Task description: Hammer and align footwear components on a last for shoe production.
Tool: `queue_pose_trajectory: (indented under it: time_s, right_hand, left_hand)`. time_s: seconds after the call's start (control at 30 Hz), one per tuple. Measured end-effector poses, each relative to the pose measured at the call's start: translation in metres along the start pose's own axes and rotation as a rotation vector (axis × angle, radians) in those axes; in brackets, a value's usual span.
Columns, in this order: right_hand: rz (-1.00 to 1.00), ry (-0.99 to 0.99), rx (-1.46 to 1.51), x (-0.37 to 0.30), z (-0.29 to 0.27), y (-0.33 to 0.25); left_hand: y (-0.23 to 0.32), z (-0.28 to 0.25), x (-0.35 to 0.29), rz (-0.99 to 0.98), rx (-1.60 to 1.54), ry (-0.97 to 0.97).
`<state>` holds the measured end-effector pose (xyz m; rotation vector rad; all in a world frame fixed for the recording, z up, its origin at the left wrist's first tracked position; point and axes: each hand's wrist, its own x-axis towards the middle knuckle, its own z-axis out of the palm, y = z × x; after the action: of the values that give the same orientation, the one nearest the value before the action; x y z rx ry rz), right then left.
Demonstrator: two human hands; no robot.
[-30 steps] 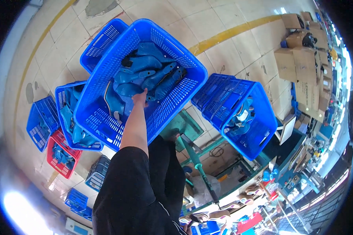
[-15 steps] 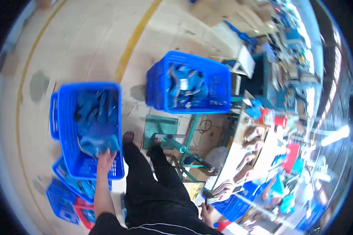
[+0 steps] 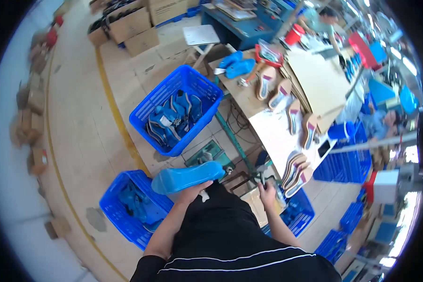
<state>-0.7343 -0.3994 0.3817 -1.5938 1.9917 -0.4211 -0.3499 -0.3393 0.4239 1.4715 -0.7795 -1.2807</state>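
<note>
I see the floor [image 3: 80, 122] as the biggest thing here, pale concrete with a yellow line, running out past my left hand. The surface [image 3: 268, 122] comes next, up and right of my right hand, carrying a row of shoe soles [image 3: 293, 115] and two blue lasts [image 3: 237, 66]. A blue crate [image 3: 195, 82] full of blue shoe parts sits on the floor ahead of my left hand; a second blue crate [image 3: 113, 211] lies just below and left of it, part full. My left hand [image 3: 192, 191] is clamped on the blue shoe last [image 3: 188, 177], lifted clear above that second crate. My right hand [image 3: 267, 190] is closed around a small dark tool [image 3: 261, 177], near the surface edge. Judging progress: one last is out and in hand, not yet set on the surface; both crates hold plenty more.
</note>
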Motion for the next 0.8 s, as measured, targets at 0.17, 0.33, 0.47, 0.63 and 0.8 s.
queue_pose_trajectory:
  time_s: [0.17, 0.33, 0.47, 0.63, 0.8]
  right_hand:
    - [0.076, 0.166, 0.211, 0.021, -0.019, -0.004]
    - [0.172, 0.219, 0.283, 0.034, -0.028, 0.017]
    - [0.214, 0.239, 0.312, 0.047, -0.028, 0.022]
    - [0.249, 0.244, 0.356, 0.076, -0.033, 0.017]
    - [0.223, 0.261, 0.372, 0.108, -0.033, 0.021]
  left_hand:
    - [0.041, 0.071, 0.030, -0.015, 0.020, -0.160]
    - [0.057, 0.100, 0.034, 0.468, 0.602, -0.214]
    - [0.064, 0.093, 0.038, 0.380, 0.508, -0.291]
    - [0.063, 0.090, 0.043, 0.233, 0.340, -0.321]
    - [0.057, 0.090, 0.047, 0.098, 0.172, -0.325]
